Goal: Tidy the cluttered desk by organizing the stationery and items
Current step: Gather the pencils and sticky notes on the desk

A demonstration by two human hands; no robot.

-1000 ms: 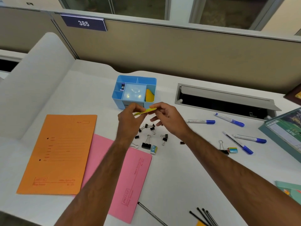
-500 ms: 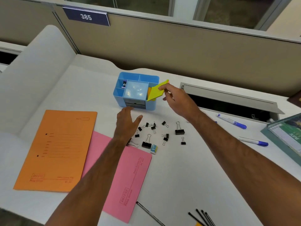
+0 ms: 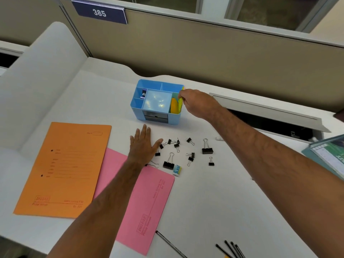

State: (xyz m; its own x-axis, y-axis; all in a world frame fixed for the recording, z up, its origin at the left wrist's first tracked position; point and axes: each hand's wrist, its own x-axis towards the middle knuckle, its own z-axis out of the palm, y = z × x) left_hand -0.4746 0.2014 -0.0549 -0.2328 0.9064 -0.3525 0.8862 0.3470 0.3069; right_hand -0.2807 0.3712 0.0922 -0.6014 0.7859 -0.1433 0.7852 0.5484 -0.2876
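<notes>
A blue desk organizer [image 3: 141,110] stands at the back middle of the white desk. My right hand [image 3: 197,104] is at its right compartment, fingers pinched on a yellow sticky-note pad [image 3: 180,103] that stands upright inside, beside an orange pad [image 3: 174,107]. My left hand [image 3: 144,144] lies flat on the desk in front of the organizer, fingers spread, holding nothing. Several black binder clips [image 3: 207,150] lie scattered just right of it, with a small eraser [image 3: 177,170].
An orange folder [image 3: 65,168] and a pink folder [image 3: 147,198] lie at the left. Black pens [image 3: 230,249] sit at the bottom edge. An open cable tray [image 3: 270,118] runs behind my right arm. A green calendar [image 3: 331,155] is at the right edge.
My right hand carried the yellow pad from in front of the organizer down into its right compartment. My left hand let go of the pad and settled flat on the desk.
</notes>
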